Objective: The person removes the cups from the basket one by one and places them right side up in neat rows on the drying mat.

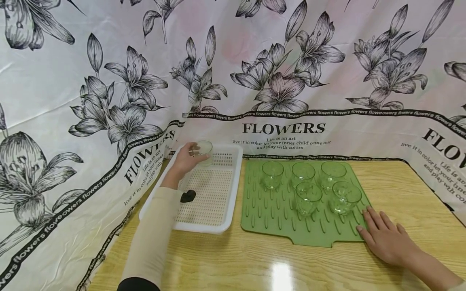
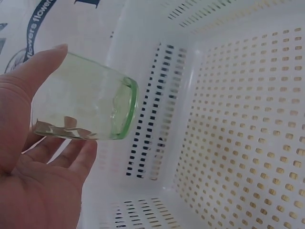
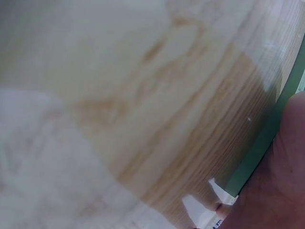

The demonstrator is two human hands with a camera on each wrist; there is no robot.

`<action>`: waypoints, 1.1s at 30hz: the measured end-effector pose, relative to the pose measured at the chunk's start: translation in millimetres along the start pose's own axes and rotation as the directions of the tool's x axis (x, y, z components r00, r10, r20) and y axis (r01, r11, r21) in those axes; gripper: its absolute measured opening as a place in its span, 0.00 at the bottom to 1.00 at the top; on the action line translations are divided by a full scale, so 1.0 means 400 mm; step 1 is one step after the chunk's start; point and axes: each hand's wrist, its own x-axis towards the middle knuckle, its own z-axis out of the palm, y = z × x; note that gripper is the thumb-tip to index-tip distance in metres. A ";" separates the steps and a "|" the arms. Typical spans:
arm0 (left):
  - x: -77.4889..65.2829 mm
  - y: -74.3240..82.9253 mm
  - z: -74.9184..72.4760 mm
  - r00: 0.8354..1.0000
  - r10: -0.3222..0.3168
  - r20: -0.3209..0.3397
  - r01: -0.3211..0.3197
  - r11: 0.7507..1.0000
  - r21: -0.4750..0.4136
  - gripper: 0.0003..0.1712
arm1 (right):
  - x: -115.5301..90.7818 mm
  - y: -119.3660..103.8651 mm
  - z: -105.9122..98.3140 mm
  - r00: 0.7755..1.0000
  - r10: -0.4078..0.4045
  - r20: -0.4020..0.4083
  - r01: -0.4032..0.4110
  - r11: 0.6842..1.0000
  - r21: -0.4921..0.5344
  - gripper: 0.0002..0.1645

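Observation:
My left hand (image 1: 187, 159) holds a clear, green-tinted drinking glass (image 2: 90, 98) above the far end of a white perforated basket (image 1: 233, 190). In the left wrist view the thumb is on one side of the glass and the fingers are on the other; the glass lies tilted on its side, with its thick base pointing away from the palm. My right hand (image 1: 389, 238) rests with spread fingers at the right edge of a green ridged drying mat (image 1: 269, 218). Several similar glasses (image 1: 307, 198) stand on that mat.
Both the basket and the mat sit on a wood-grain table (image 1: 218, 262). A small black object (image 1: 187, 196) shows beside the left sleeve; I cannot tell what it is. Flower-printed cloth (image 1: 284, 93) hangs close behind and along the left side.

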 end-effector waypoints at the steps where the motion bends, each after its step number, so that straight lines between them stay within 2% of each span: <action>1: -0.001 0.003 0.002 1.000 0.004 0.000 -0.004 1.000 -0.003 0.50 | 0.000 0.000 0.000 1.000 0.001 0.002 -0.001 1.000 0.001 0.44; 12: -0.027 0.043 0.013 0.998 0.064 0.005 -0.064 0.998 -0.011 0.46 | 0.001 0.011 0.009 1.000 -0.005 0.000 0.005 1.000 -0.004 0.45; 27: -0.054 0.092 0.029 0.998 0.060 -0.031 -0.061 0.998 -0.016 0.48 | 0.000 0.012 0.008 1.000 -0.002 0.019 0.002 1.000 0.018 0.46; 33: -0.065 0.108 0.040 0.997 0.061 -0.036 -0.062 0.998 -0.020 0.47 | -0.001 0.011 0.006 1.000 -0.008 0.010 0.008 1.000 -0.002 0.45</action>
